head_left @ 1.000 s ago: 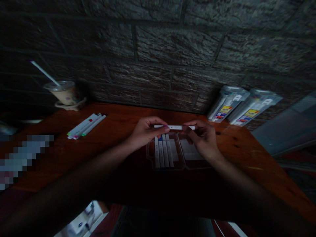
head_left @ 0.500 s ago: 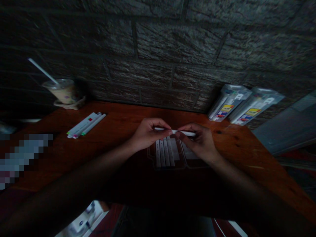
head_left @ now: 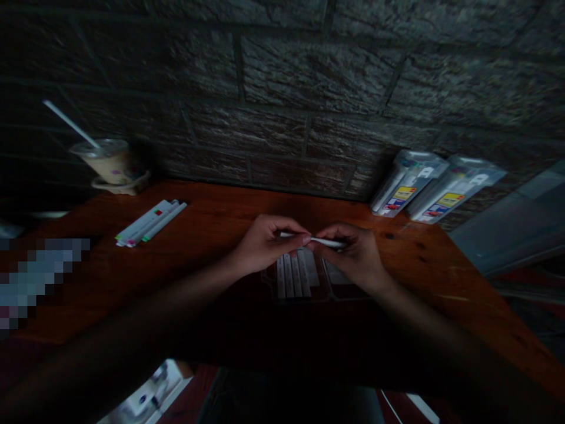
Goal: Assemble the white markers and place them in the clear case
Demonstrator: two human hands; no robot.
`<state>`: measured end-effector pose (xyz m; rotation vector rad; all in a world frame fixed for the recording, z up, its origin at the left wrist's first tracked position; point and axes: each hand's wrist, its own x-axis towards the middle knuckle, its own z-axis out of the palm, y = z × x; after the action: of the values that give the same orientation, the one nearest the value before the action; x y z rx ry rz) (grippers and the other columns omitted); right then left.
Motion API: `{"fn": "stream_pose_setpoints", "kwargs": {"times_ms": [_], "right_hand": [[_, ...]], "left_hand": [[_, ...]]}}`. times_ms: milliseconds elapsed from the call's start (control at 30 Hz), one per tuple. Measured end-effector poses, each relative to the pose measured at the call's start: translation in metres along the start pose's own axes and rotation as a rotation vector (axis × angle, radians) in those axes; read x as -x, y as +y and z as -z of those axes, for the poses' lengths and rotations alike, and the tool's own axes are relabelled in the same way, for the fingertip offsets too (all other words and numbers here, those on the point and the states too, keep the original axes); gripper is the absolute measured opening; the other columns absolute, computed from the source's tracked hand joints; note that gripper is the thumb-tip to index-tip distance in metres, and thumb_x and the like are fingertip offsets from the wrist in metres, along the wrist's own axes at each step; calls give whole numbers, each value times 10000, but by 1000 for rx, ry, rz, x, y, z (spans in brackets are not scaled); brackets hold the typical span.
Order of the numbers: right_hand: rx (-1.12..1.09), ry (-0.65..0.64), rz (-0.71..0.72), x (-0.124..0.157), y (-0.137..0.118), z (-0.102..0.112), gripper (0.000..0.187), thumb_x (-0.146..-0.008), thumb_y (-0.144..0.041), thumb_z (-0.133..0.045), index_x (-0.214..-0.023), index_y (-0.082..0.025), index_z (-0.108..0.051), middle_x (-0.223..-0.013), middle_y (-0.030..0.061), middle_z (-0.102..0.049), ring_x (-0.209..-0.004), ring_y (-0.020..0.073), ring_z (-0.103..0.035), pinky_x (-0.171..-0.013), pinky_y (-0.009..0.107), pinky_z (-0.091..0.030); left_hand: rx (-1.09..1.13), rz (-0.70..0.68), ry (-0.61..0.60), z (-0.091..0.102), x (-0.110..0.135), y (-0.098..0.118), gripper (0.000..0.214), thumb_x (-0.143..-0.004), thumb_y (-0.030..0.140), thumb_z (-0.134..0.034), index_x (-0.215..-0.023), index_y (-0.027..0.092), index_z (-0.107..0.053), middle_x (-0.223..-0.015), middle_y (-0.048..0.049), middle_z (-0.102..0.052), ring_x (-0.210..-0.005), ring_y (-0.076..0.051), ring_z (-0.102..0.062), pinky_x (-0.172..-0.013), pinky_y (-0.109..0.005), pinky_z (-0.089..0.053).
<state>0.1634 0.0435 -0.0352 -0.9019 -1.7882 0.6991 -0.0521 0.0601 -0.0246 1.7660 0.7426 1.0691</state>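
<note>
A white marker lies level between my two hands, above the middle of the table. My left hand pinches its left part between thumb and fingers. Around its right part close the thumb and fingers of my right hand. Just below them an open clear plastic case lies on the table. Several white markers sit side by side in the case's left half. My hands cover the upper edge of the case and some marker ends.
On the wooden table, more white markers lie in a pile at left. A drink cup with a straw stands in a holder behind them. Two clear marker cases stand at back right, against the stone wall.
Both hands stay nearly in place with the marker between them. My right hand's fingers have shifted slightly, and the marker's right part now tilts a little differently.
</note>
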Motion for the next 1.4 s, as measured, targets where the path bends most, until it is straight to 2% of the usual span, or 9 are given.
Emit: {"fn": "stream_pose_setpoints", "kwargs": {"times_ms": [200,367,533,667,833,933,1067,1400], "right_hand": [[-62,1,-93,-1,-4,-2,150,-809,-343,-868,-798,-234,-766,-741,4,-767,-657,153,-673,-623,293,-535],[-122,15,-145,-4,-8,-2,206,-777,-399,-887,-758,-235,-765,-718,8,-766,-628,151,-665,-586,285,-539],[-158,-12,-160,-4,-6,-1,194,-814,-399,-853,-793,-223,-774,-743,22,-783,-632,147,-689,-605,286,-559],[-183,3,-170,-4,-4,0,159,-786,-355,-879,-824,-234,-784,-813,28,-812,-696,162,-727,-666,306,-589],[-195,15,-161,-5,-5,1,141,-771,-320,-895,-847,-243,-806,-849,31,-823,-726,170,-740,-684,312,-593],[-210,14,-171,-5,-5,2,125,-797,-341,-876,-867,-253,-823,-792,12,-805,-630,141,-686,-583,282,-549],[-232,-6,-223,-5,-3,5,151,-838,-389,-842,-876,-244,-832,-698,0,-758,-483,94,-547,-443,245,-412],[-322,23,-272,-8,-1,7,160,-817,-395,-858,-858,-243,-827,-680,-3,-756,-447,79,-487,-417,238,-345]], "left_hand": [[-13,-6,-39,-3,2,1,177,-942,279,-690,-1014,177,-816,-842,-52,-799,-621,-116,-695,-574,-212,-545],[17,13,-42,-3,3,0,164,-916,277,-726,-1015,175,-809,-913,-64,-805,-646,-123,-704,-588,-218,-565],[8,35,-1,-1,2,0,155,-880,290,-773,-967,165,-801,-844,-54,-790,-644,-130,-696,-598,-226,-550],[-1,26,46,2,-1,-2,151,-861,303,-797,-938,173,-793,-738,-24,-750,-623,-119,-662,-601,-219,-516],[62,44,72,5,-3,0,153,-849,308,-797,-907,168,-773,-710,-10,-715,-592,-105,-617,-567,-212,-474],[88,51,74,5,-3,1,148,-855,305,-786,-903,168,-758,-679,5,-685,-578,-100,-597,-552,-209,-455],[91,62,77,5,-3,1,140,-868,303,-772,-910,172,-744,-648,16,-658,-567,-98,-572,-540,-210,-433],[277,92,138,11,-7,-10,131,-841,289,-790,-805,178,-730,-674,6,-652,-580,-99,-575,-563,-235,-432]]}}
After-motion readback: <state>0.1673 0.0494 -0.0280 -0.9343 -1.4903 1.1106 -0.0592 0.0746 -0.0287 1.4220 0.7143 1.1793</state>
